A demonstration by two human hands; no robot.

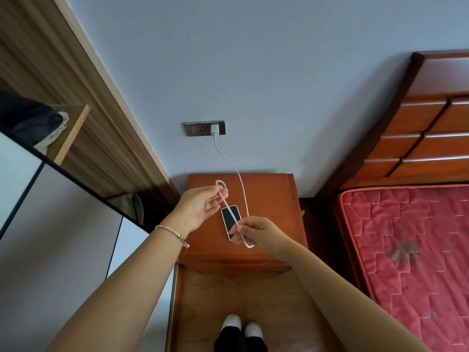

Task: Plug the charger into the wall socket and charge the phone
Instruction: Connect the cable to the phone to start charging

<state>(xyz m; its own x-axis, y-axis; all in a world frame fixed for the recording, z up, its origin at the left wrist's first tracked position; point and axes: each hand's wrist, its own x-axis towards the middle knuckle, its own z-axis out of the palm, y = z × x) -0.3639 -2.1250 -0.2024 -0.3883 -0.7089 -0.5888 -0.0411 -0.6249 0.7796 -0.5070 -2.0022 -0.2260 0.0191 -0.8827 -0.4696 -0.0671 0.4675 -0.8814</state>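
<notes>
head view, charger (pixel 214 129): seated in the wall socket (pixel 196 128), cable (pixel 239 179) hanging down to the hands.
phone (pixel 229 221): flat on the nightstand (pixel 269 199), screen dark, not visibly plugged in.
left hand (pixel 200 207): thumb and forefinger pinch a cable loop, other fingers loose.
right hand (pixel 256 233): pinches the folded cable above the phone's near end.
risk: pulling the loops apart may tug the charger loose or knot the cable; the connector tip cannot be made out.

Pale grey wall (pixel 279 72). Wooden bedside cabinet (pixel 274 196) against it. Red quilted mattress (pixel 406 250) and wooden headboard (pixel 431 110) right. White wardrobe (pixel 63 224) left. Wooden floor (pixel 203 301).
</notes>
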